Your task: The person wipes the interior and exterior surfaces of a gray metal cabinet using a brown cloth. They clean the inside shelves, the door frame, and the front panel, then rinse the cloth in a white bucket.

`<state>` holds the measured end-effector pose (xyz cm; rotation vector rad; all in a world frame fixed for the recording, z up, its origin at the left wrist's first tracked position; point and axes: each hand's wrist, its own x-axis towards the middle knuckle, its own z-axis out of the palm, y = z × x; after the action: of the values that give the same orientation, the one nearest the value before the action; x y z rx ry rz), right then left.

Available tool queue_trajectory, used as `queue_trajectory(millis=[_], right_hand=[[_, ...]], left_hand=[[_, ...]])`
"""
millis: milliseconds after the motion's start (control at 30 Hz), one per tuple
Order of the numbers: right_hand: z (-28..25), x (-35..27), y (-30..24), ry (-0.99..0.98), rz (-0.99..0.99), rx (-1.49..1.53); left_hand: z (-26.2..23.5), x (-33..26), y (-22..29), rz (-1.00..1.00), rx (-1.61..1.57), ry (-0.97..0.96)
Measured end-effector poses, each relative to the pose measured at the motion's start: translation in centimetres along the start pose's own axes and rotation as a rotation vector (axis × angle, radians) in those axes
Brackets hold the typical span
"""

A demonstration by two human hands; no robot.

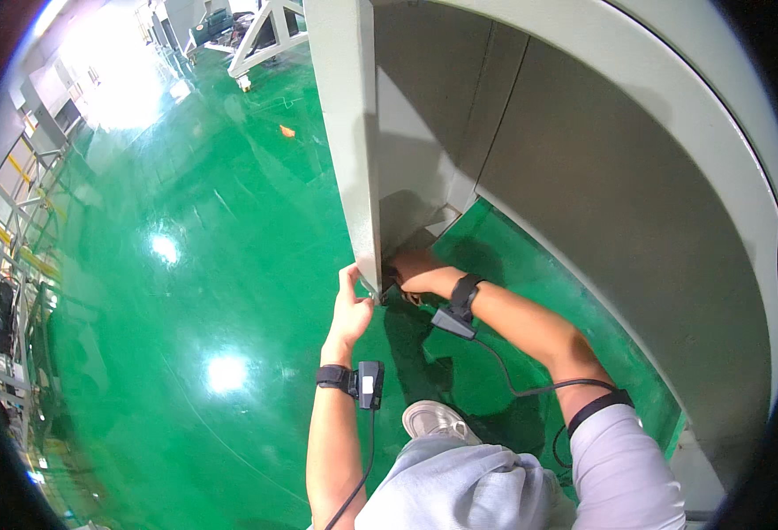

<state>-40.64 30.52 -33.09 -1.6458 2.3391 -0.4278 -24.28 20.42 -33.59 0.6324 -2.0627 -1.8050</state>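
Note:
A tall light-grey metal door or frame post [345, 115] runs down to the middle of the view. At its lower end my left hand [348, 316] is on the outer side, thumb and fingers bent round the corner. My right hand [422, 270] reaches in on the inner side of the same end, its fingers curled against a small dark part there. Those fingertips are mostly hidden, so I cannot make out what they grip. A small metal piece shows between the two hands at the post's bottom tip.
The large grey cabinet [601, 203] curves along the right, its inside in shadow. Green floor [203, 291] spreads to the left. White wheeled framing [270, 40] stands at the far end, and racks [9, 230] line the left rim. A small orange scrap [287, 132] lies on the floor. My shoe [438, 420] is below.

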Motion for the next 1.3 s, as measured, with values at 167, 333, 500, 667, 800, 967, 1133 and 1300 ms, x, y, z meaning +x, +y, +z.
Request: queue_trajectory(millis=[167,333,500,667,800,967,1133,1300], right_hand=[[-0.5,-0.5,1.8,0.280,0.160,0.049],[2.6,0.1,-2.7,-0.016,0.290,0.149],[-0.5,0.3,1.8,-0.074,0.059,0.326],[1.7,-0.3,2.1,0.211,0.190,0.268],[2.5,0.1,-0.1,-0.350,0.034,0.447],[-2.7,1.0,1.6,-0.358,-0.215,-0.009],[0.2,1.1,0.9,-0.317,-0.131,0.045],[-1.1,0.7,2.2,-0.588,-0.209,0.180]], left_hand=[[0.4,-0.5,0.5,0.020,-0.022,0.036],[-0.4,-0.4,-1.0,-0.022,-0.030,0.055],[-0.3,-0.6,-0.2,-0.045,-0.044,0.021],[-0.3,-0.5,0.1,-0.017,-0.066,0.025],[-0.4,0.0,0.6,-0.006,-0.077,0.021],[-0.2,-0.4,0.7,-0.073,-0.057,0.005],[0.1,-0.8,1.6,-0.034,-0.136,-0.007],[0.9,-0.6,-0.6,0.007,-0.229,0.009]])
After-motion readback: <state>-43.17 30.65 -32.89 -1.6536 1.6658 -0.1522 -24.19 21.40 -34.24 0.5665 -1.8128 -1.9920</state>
